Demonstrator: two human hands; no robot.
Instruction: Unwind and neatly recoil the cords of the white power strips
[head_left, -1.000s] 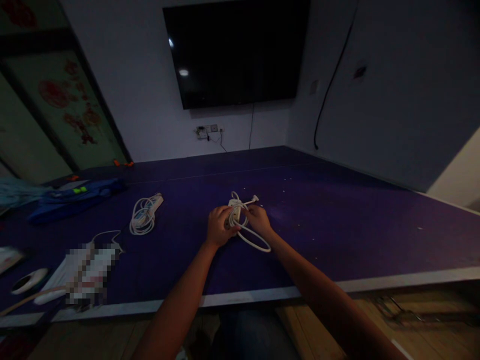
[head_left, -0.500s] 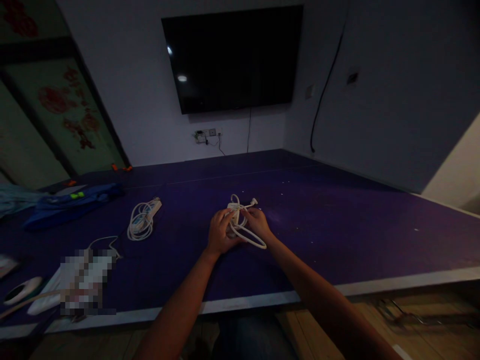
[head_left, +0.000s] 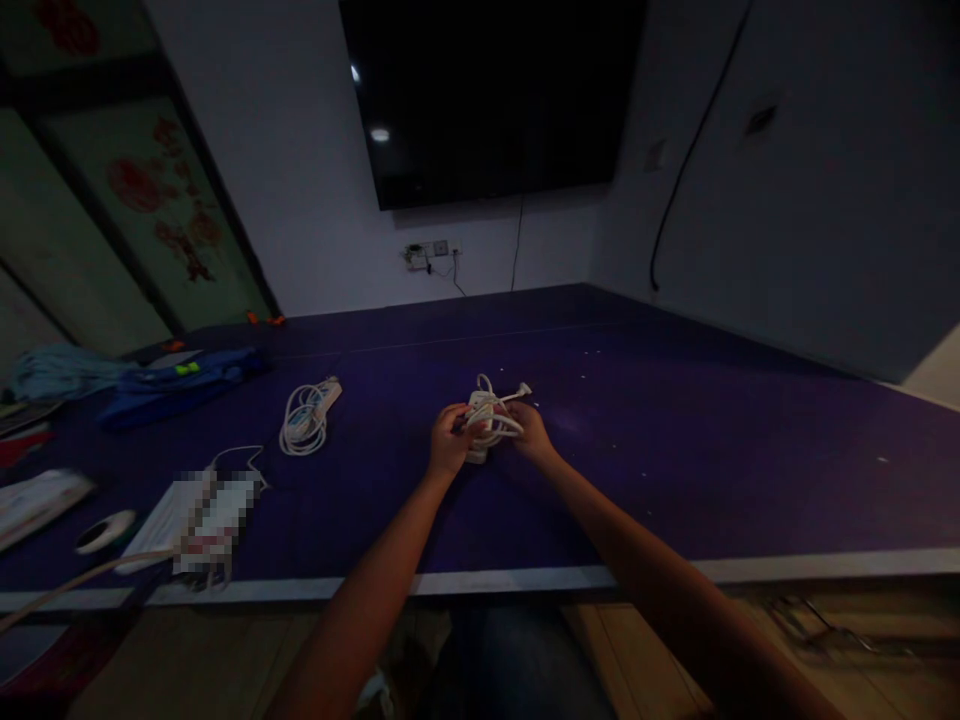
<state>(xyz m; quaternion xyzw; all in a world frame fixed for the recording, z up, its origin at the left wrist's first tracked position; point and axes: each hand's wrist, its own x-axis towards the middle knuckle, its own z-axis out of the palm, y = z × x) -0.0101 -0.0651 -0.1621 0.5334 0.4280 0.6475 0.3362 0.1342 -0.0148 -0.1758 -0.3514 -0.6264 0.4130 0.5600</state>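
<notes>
Between my hands is a white power strip [head_left: 478,455] with its white cord [head_left: 510,428] looped around it. My left hand [head_left: 451,442] grips the strip from the left side, fingers curled over the strip and cord. On the other side, my right hand [head_left: 531,434] closes on the cord loops, its fingertips partly hidden behind them. The cord's plug [head_left: 524,389] sticks out to the upper right, beyond my right hand. To the left lies a second power strip [head_left: 324,400], its white cord coiled on top.
The purple surface [head_left: 712,450] has a pale front edge [head_left: 517,580]. Blue clothing [head_left: 176,385], a roll of tape [head_left: 106,532] and a partly blurred white packet [head_left: 150,525] lie left. Behind, a television [head_left: 495,100] hangs above wall sockets [head_left: 433,254].
My view has tilted down and shifted left. The cord loop that stuck out toward me is now drawn in against the strip, and the strip's near end shows below my fingers.
</notes>
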